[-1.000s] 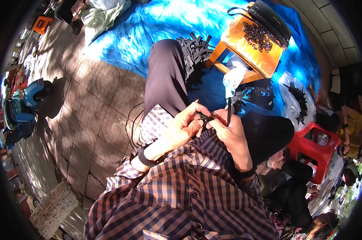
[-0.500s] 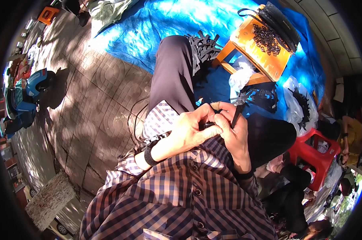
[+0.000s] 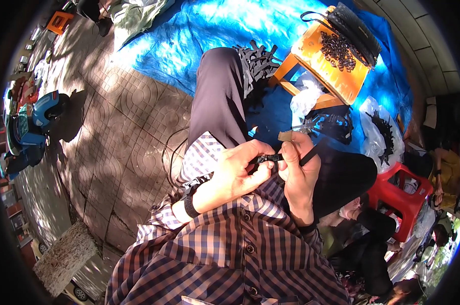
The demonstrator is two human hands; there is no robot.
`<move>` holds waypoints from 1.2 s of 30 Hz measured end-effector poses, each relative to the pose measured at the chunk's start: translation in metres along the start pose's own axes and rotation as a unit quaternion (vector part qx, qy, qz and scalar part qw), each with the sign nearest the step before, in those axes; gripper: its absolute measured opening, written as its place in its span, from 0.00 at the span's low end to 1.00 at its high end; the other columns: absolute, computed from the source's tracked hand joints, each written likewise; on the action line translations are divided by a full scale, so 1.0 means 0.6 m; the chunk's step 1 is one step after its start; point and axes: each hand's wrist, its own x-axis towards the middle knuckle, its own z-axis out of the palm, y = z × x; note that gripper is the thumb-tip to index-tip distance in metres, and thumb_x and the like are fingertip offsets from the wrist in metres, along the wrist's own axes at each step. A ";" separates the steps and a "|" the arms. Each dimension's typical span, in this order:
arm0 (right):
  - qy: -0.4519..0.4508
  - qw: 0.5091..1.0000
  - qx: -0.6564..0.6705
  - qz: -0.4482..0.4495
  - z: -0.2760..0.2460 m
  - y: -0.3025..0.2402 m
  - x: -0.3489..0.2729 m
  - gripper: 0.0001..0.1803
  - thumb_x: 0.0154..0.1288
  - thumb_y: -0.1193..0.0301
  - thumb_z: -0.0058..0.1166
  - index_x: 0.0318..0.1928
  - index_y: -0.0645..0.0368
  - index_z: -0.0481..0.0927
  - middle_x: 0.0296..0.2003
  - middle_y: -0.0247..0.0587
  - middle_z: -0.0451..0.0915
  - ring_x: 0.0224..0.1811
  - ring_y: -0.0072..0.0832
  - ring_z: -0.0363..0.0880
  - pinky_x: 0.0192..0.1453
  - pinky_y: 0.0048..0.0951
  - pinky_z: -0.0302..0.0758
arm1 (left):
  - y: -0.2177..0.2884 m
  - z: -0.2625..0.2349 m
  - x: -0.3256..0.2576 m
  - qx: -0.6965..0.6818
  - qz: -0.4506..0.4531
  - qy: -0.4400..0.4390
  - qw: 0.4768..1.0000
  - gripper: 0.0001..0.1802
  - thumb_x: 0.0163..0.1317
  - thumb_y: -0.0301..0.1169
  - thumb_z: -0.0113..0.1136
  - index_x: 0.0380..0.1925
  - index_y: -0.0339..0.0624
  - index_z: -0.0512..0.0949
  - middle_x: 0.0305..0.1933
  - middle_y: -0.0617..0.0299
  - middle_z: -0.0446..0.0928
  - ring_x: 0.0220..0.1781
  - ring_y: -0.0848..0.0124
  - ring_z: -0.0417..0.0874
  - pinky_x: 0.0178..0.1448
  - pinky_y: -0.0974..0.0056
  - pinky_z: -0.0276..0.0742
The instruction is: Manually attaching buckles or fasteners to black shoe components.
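Drawing together over the lap within the last second, met knuckle to knuckle just above the checked shirt [image 3: 240, 244] and beside the dark trouser leg [image 3: 219, 96], where a moment earlier stood a little apart with the strip pointing up. Pinched a small black piece [image 3: 268, 158] with the left hand [image 3: 237, 175], fingers curled tight around its near end. Gripped a thin black strip [image 3: 311, 155] with the right hand [image 3: 298, 173], thumb and forefinger closed on it right where it touched the small black piece, the free end slanting up and away past the knuckles. Judged from that closer hold: the two parts brought end to end and being worked together, not yet let go. Beyond the knees, spread wide over the patterned paving [image 3: 113, 137], lay a blue tarp [image 3: 189, 40]. Farther right on it, stood an orange stool [image 3: 341, 81] topped with a scatter of small black parts, near a red plastic stool [image 3: 402, 195] by another person's dark clothing. Between knee and orange stool, lay a heap of black strips [image 3: 258, 58], a crumpled white bag [image 3: 306, 99] and a clear bag of black pieces [image 3: 382, 132]. Found nothing between the hands and the piece; only the left fingers hid part of the joint.
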 end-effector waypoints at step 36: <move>-0.058 0.998 -0.031 0.017 -0.018 -0.030 0.003 0.13 0.63 0.71 0.56 0.46 0.62 0.74 0.26 0.27 0.74 0.19 0.09 0.61 0.23 0.12 0.58 | -0.018 -0.030 0.003 -0.488 -0.324 -0.132 0.800 0.09 0.61 0.30 0.60 0.39 0.37 0.75 0.26 0.64 0.78 0.24 0.84 0.74 0.24 0.79 0.61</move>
